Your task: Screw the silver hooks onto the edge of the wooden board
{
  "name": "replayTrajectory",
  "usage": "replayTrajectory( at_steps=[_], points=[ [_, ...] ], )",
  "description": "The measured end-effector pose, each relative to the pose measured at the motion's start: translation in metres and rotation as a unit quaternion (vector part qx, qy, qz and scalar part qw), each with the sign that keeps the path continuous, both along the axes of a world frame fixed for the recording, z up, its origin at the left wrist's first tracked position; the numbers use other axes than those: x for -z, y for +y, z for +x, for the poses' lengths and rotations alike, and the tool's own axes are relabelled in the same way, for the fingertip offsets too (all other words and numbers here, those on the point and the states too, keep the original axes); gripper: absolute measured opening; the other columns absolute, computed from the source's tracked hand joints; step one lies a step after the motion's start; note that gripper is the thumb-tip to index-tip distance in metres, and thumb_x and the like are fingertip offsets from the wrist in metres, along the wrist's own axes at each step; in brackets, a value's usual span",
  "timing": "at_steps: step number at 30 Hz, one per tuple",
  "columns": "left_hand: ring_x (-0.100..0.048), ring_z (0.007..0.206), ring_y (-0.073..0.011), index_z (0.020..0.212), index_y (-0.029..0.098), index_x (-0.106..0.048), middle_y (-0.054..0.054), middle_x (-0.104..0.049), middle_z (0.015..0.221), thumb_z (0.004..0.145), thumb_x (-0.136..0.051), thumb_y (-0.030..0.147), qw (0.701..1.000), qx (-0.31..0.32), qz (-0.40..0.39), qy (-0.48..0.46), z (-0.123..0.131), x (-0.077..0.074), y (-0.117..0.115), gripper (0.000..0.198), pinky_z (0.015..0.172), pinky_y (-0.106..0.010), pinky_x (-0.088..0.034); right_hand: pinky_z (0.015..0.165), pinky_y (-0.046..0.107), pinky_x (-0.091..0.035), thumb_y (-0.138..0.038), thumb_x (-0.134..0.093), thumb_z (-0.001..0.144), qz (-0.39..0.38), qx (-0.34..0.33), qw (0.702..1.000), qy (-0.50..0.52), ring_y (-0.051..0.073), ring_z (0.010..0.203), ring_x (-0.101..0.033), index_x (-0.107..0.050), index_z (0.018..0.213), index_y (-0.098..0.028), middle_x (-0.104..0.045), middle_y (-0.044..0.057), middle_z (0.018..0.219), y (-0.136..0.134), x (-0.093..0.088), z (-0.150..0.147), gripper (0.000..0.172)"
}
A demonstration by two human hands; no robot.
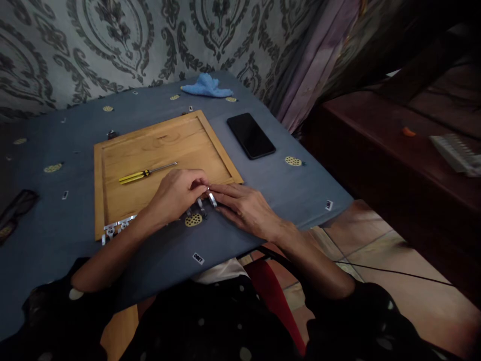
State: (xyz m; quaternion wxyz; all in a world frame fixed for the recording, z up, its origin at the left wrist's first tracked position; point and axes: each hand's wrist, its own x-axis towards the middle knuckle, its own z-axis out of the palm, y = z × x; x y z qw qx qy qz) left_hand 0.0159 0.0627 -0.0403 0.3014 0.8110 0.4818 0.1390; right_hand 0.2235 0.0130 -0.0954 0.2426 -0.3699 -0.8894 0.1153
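A framed wooden panel [150, 150] lies on the blue tablecloth. At its near right corner, my left hand [182, 190] has thumb and forefinger pinched together; what lies between them is too small to make out. My right hand [244, 205] meets it from the right, its fingers pressed together around the side of a shiny metal hinge [212, 200]. More metal hinge parts [110, 230] sit at the panel's near left corner, partly behind my left forearm. A yellow and black screwdriver [141, 175] rests on the panel, its shaft pointing right.
A black phone [251, 135] lies right of the panel. Behind it is a crumpled blue cloth [207, 86]. Dark glasses [18, 210] lie at the far left. A small dark object [111, 134] touches the panel's back edge. A patterned curtain hangs behind the table.
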Motion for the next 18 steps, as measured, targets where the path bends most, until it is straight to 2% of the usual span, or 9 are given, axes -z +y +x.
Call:
replayTrajectory(
  at_steps=[11,18],
  points=[
    [-0.062,0.070,-0.0150,0.088,0.016,-0.072,-0.003,-0.074,0.080,0.088,-0.056,0.018,1.000,0.008,0.012,0.002,-0.002,0.001,0.000,0.016,0.063,-0.025,-0.042,0.096,0.045,-0.061,-0.020,-0.056,0.103,0.004,0.000,1.000,0.006,0.026,0.118,-0.070,-0.060,0.144,-0.023,-0.064,0.009,0.146,-0.001,-0.001,0.000,0.041],
    [-0.068,0.083,-0.0182,0.096,0.017,-0.072,-0.004,-0.077,0.091,0.088,-0.054,0.026,0.999,-0.013,0.035,-0.017,-0.019,-0.013,0.009,0.022,0.074,-0.029,-0.049,0.097,0.045,-0.061,-0.022,-0.054,0.104,0.003,0.004,1.000,0.003,0.026,0.121,-0.070,-0.061,0.143,-0.023,-0.065,0.009,0.146,0.001,0.002,0.001,0.039]
  ],
)
